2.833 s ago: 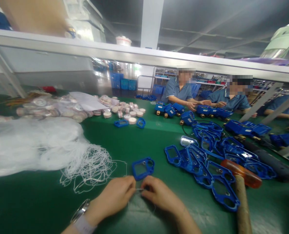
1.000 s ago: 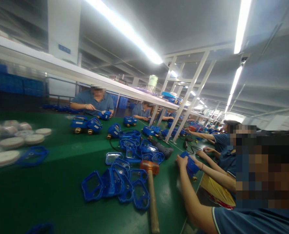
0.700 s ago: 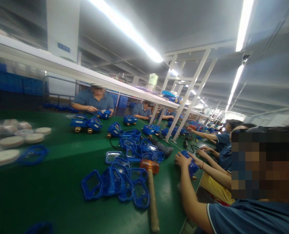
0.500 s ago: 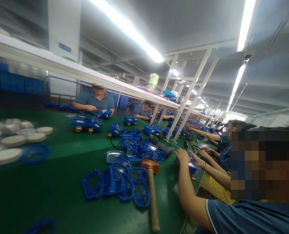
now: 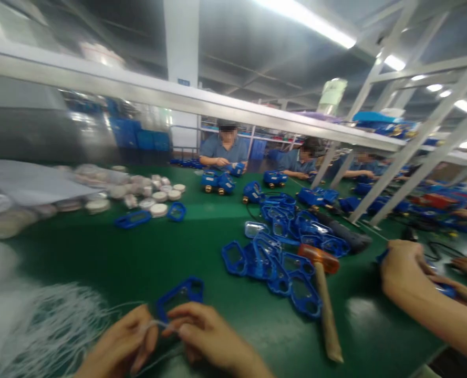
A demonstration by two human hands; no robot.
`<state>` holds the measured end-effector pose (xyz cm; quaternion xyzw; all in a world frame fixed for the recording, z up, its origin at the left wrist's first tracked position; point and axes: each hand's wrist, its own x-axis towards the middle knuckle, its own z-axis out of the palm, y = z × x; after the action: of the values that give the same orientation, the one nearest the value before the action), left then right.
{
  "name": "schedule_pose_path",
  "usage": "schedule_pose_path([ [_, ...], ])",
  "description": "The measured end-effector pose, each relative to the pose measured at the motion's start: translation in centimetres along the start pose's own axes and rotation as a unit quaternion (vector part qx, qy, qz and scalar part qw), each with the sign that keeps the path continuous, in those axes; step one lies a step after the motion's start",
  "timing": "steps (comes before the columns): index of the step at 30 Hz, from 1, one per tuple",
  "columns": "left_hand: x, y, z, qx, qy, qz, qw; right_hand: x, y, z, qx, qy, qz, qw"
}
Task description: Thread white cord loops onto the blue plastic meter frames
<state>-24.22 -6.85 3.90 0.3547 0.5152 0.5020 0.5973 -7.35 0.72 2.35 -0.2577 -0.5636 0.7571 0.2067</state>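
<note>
At the near edge of the table, my left hand [image 5: 125, 338] pinches a thin white cord [image 5: 160, 324]. My right hand [image 5: 211, 333] closes on the same cord a short way to the right, so a short stretch spans both hands. Just beyond the fingers lies a blue plastic frame [image 5: 162, 304] with cut-out openings, partly covered by my hands. To the left of my left hand spreads a tangled heap of white cords [image 5: 65, 320]. Motion blur softens the fingertips.
Blue frames [image 5: 272, 262] are piled right of centre, beside a mallet [image 5: 325, 304] with an orange head. White round discs [image 5: 158, 210] stand at the back left. A co-worker's arm [image 5: 426, 294] reaches in at right. A white shelf [image 5: 233, 107] crosses above the green table [image 5: 111, 252].
The view has swung left and down, so the piled frames and mallet sit further right. My two hands, the white cord and the cord heap have come into view.
</note>
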Motion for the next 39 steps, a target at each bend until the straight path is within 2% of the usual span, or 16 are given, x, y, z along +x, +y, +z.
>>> schedule_pose_path([
  [3, -0.7, 0.8, 0.1, -0.05, -0.012, 0.023, 0.998, -0.2, -0.3, 0.2, 0.014, -0.028, -0.005, 0.999],
  [7, -0.4, 1.3, 0.8, -0.081, 0.005, 0.039, 0.996, -0.2, -0.7, -0.1, -0.031, 0.02, 0.008, 0.999],
  [12, 0.0, 1.3, 0.1, -0.093, 0.033, 0.05, 0.994, 0.1, -0.5, -2.0, -0.083, 0.062, 0.005, 0.995],
  [14, 0.2, 1.1, -0.1, -0.061, 0.043, 0.045, 0.996, 0.2, -0.6, -2.7, -0.123, 0.091, -0.011, 0.988],
  [17, 0.5, 0.5, -0.2, 0.054, 0.031, 0.035, 0.997, 0.3, -0.8, -3.5, -0.192, 0.165, -0.06, 0.966],
  [19, 0.8, 0.0, -0.1, 0.132, 0.011, 0.035, 0.991, 0.4, -0.8, -3.8, -0.229, 0.217, -0.094, 0.944],
  [21, 1.1, -0.5, 0.0, 0.191, 0.008, 0.04, 0.981, 0.4, -0.7, -3.9, -0.266, 0.24, -0.11, 0.927],
  [25, 1.4, -1.0, -0.3, 0.277, 0.061, 0.065, 0.957, 0.6, -0.1, -3.5, -0.3, 0.196, -0.098, 0.928],
  [28, 1.7, -1.0, -0.9, 0.285, 0.088, 0.076, 0.951, 0.5, 0.0, -3.2, -0.319, 0.176, -0.099, 0.926],
  [31, 1.9, -1.0, -1.6, 0.268, 0.088, 0.075, 0.956, 0.3, -0.4, -3.1, -0.336, 0.17, -0.098, 0.921],
  [39, 2.3, -1.2, -2.5, 0.236, 0.091, 0.076, 0.965, 1.1, -0.2, -3.6, -0.244, 0.204, -0.07, 0.946],
])
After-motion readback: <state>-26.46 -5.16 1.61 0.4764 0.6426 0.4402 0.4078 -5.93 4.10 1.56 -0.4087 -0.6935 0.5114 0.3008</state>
